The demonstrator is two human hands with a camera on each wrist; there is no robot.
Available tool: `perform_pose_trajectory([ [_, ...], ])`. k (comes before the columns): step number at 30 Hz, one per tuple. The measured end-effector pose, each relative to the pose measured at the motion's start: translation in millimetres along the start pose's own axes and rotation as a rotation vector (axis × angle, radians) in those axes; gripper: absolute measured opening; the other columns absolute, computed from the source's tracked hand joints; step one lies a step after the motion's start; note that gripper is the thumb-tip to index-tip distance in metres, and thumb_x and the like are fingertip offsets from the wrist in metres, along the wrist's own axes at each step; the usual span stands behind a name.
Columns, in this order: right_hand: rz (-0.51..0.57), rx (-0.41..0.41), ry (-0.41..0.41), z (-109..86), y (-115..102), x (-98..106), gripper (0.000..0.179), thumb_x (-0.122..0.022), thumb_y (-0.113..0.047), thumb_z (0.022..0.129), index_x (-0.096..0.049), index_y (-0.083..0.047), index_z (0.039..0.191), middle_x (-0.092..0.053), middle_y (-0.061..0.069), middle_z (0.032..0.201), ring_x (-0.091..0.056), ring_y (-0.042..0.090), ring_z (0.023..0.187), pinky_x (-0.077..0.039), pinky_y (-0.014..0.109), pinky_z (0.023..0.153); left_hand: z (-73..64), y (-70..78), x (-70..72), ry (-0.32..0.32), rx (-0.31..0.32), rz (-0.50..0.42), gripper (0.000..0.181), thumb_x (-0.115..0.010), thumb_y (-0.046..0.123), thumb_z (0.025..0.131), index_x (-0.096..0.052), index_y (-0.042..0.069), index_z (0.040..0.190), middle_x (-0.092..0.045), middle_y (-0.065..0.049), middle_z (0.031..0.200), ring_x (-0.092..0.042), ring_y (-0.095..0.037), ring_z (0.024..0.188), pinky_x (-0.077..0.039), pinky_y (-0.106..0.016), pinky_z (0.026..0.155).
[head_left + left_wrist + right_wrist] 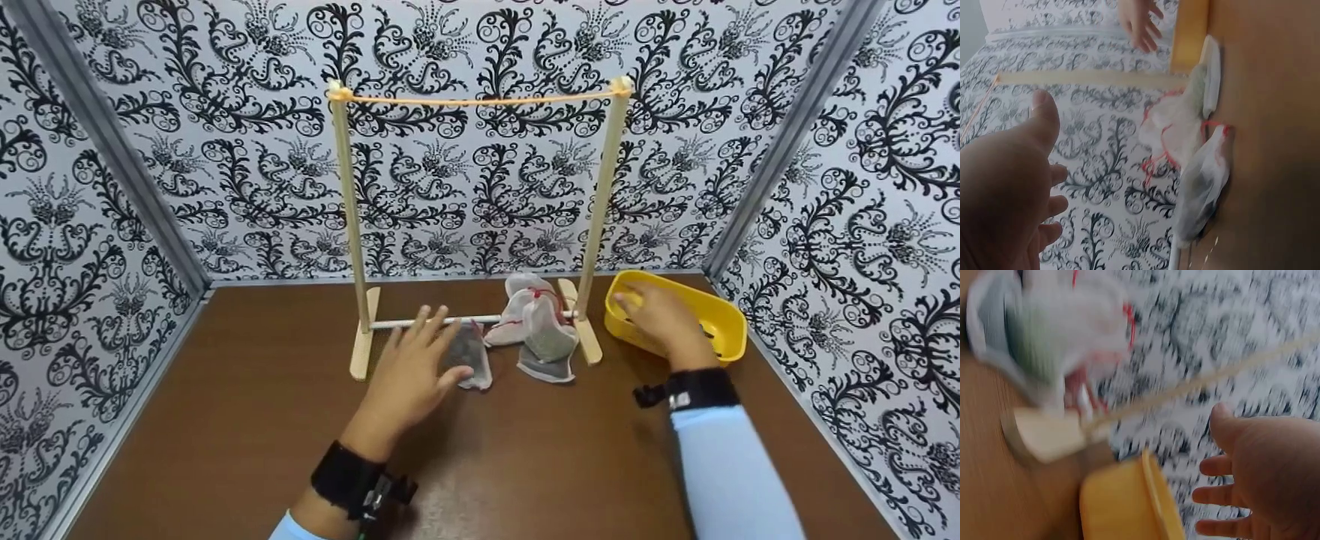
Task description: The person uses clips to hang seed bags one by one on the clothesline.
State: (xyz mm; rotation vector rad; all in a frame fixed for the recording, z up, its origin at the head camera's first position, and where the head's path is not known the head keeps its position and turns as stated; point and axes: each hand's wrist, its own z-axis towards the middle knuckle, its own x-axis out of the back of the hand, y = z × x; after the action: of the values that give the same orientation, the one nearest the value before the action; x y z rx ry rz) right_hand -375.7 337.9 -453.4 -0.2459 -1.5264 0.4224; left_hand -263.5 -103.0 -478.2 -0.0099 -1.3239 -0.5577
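My left hand [409,375] is held over the brown table with its fingers spread, and nothing is in it. In the head view it partly covers a white mesh drawstring pouch [472,364] with dark contents. Several more pouches [551,334] with red strings lie heaped at the right foot of a wooden stand [598,195]. At the right, my right hand [664,315] is above the near left part of a yellow plastic bin [727,322]. Its fingers [1216,496] extend loosely and hold nothing in the right wrist view, which is blurred.
An orange cord [480,101] runs between the tops of the stand's two posts, and a white rod [405,323] joins them low down. Small dark pieces show inside the bin. Patterned panels [465,187] enclose the table [525,465] at the back and sides.
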Motion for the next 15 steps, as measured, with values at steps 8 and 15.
perform_pose_trajectory([
  [8, -0.062, -0.093, -0.217, 17.1, 46, 18, 0.052, -0.054, -0.034, 0.119, -0.064, 0.011, 0.143, -0.073, 0.027, 0.118, -0.069, 0.039, 0.100, -0.060, 0.053, 0.096, -6.6, 27.6, -22.9, -0.111, -0.111, 0.023, 0.092, -0.047, 0.083, 0.103, -0.037, 0.029, 0.177, -0.020, 0.001, 0.190, -0.018, -0.032, 0.179, -0.019, -0.067, 0.142],
  [15, -0.127, -0.156, -0.230, 19.2, 65, 19, 0.010, -0.067, -0.001, 0.095, -0.065, -0.006, 0.088, -0.061, 0.009, 0.086, -0.059, 0.026, 0.079, -0.052, 0.035, 0.072, -11.8, 50.0, -34.1, -0.181, -0.195, 0.009, 0.088, -0.046, 0.083, 0.105, -0.040, 0.031, 0.176, -0.022, 0.003, 0.189, -0.022, -0.029, 0.178, -0.022, -0.066, 0.142],
])
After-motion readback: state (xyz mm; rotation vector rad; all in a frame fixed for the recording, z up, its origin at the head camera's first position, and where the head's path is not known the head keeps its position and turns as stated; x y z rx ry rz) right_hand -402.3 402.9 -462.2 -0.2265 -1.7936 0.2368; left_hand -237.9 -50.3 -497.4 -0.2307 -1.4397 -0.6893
